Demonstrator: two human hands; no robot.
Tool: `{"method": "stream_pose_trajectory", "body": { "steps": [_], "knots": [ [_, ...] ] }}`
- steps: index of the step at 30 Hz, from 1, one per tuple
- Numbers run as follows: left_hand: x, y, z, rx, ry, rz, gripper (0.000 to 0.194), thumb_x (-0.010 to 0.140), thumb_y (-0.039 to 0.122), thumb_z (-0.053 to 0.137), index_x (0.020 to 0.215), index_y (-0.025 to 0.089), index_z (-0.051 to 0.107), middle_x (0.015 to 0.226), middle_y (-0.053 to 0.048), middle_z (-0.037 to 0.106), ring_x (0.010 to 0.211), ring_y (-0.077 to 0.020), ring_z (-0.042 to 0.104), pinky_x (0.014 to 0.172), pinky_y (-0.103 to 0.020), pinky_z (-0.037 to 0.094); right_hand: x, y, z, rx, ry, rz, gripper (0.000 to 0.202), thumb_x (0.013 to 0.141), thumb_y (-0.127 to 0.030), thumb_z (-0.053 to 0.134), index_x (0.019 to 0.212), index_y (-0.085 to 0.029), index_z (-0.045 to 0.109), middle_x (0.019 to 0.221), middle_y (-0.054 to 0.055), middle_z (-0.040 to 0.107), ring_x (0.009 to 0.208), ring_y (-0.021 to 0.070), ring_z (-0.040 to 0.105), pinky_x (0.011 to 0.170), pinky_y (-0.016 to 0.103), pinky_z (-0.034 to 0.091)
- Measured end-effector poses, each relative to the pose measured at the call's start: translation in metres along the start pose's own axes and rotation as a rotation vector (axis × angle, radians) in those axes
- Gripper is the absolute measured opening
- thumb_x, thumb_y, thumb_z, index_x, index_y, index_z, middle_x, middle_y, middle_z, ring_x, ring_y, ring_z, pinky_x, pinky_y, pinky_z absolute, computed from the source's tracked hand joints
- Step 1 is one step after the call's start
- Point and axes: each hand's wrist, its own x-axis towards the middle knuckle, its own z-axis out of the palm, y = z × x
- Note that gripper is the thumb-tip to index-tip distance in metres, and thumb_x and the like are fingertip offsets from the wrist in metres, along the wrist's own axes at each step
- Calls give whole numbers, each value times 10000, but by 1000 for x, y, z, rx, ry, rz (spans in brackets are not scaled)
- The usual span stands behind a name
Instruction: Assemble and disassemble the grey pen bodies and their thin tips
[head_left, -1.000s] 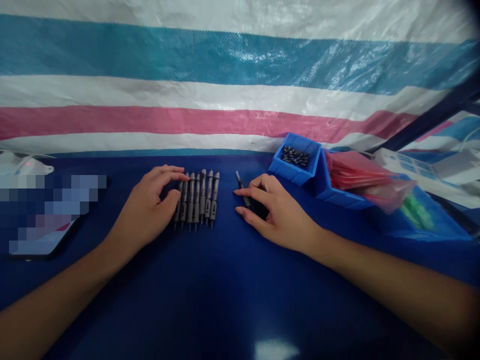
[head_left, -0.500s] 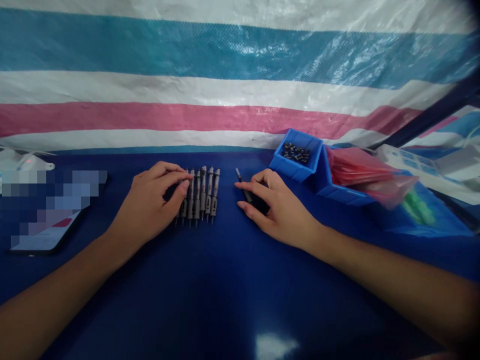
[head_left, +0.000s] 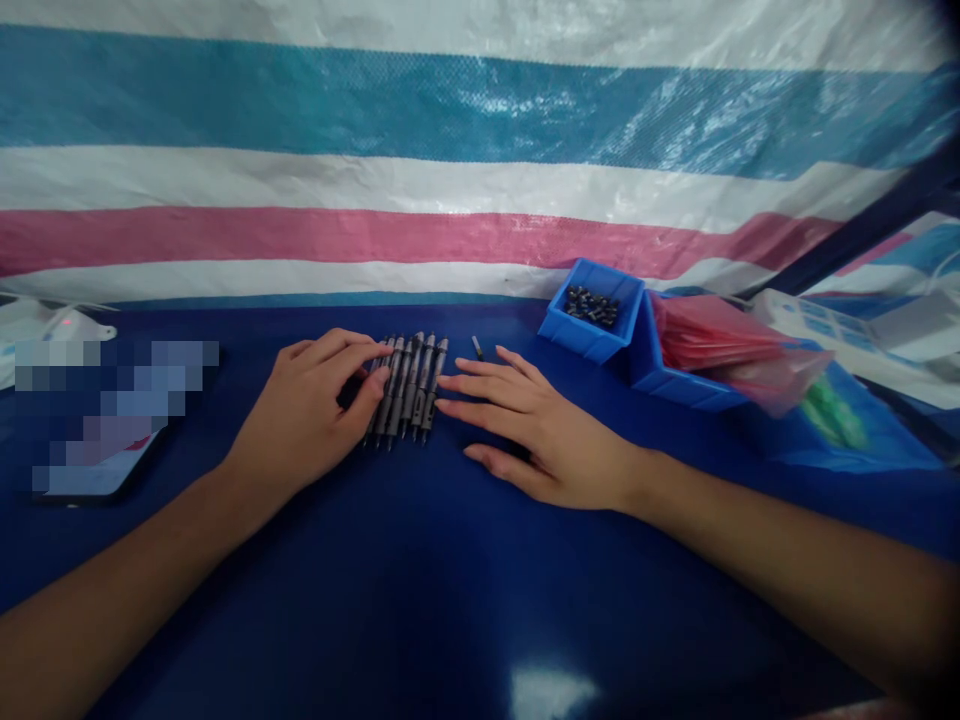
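Observation:
Several pens (head_left: 409,390) with clear upper barrels and dark grips lie side by side in a row on the blue table (head_left: 360,590). My left hand (head_left: 315,400) is at the row's left edge, its curved index finger and thumb touching the outermost pens without closing round one. My right hand (head_left: 532,425) is open and low over the table, fingers spread towards the row's right side; its fingertips are close to the last pen. Beyond those fingers a thin dark piece with a white tip (head_left: 477,347) shows, the rest hidden under the hand.
A blue bin (head_left: 585,335) with small black parts stands at the back right. Beside it are a bin with red plastic bags (head_left: 712,340) and another with a green item (head_left: 836,415). A phone (head_left: 94,480) lies at left. Striped sheeting (head_left: 375,180) hangs behind.
My right hand has let go of the thin white-tipped piece, spread its fingers and moved left to the row. The pens lie closer together, and my left hand has shifted slightly right.

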Motion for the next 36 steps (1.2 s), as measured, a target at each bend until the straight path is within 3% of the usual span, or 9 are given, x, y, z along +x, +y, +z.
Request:
{"method": "stream_pose_trajectory", "body": {
  "steps": [5,10,15,18,25,30,33,36],
  "knots": [
    [-1,1,0,3,5,17,354,1163,357,525,1366,209,775,1360,-109,803,1236,-343,782,1143,-588,563,1,2,1,31,-68,-73,520,1218,-272,568,1737,-246,564,1800,102,604,1767,301,439,1500,670,62],
    [-1,2,0,7,13,31,334,1159,340,544,1358,207,776,1341,-100,805,1180,-336,794,1123,-585,582,0,2,0,26,-55,-64,520,1217,-255,544,1733,-202,560,1751,150,651,1720,272,515,1502,643,73],
    [-2,2,1,27,19,46,323,1157,333,546,1351,211,775,1333,-98,807,1165,-320,796,1112,-542,592,0,2,0,17,-98,-69,567,1217,-243,522,1783,-248,500,1878,121,493,1812,301,342,1494,685,64],
    [-2,2,1,32,22,37,316,1154,333,555,1348,217,776,1338,-91,809,1143,-310,800,1105,-522,598,0,2,0,26,-102,-82,574,1219,-242,524,1791,-217,482,1816,128,580,1787,299,395,1495,681,47],
    [-2,5,0,16,-1,27,324,1160,353,544,1360,228,767,1355,-102,807,1177,-318,784,1144,-542,578,0,-2,-2,3,-33,-39,483,1181,-300,619,1653,-204,649,1607,209,669,1632,320,581,1463,686,247],
    [-4,10,0,78,-7,73,374,1192,417,525,1430,231,745,1453,-138,763,1328,-365,737,1237,-631,487,2,-2,-3,99,-3,-2,355,1152,-339,704,1496,-256,674,1653,162,700,1620,302,615,1478,671,244],
    [-7,14,-3,148,-37,136,471,1192,507,535,1531,226,703,1555,-177,702,1453,-439,664,1294,-713,414,2,0,-2,88,-11,-23,419,1165,-329,689,1576,-267,639,1665,144,713,1628,306,610,1469,685,254],
    [-8,16,-5,167,-74,182,551,1169,573,573,1598,241,669,1673,-193,623,1527,-487,600,1292,-733,445,1,2,0,34,-10,-60,465,1189,-315,638,1652,-269,619,1679,156,696,1647,301,591,1460,685,264]
  ]
}}
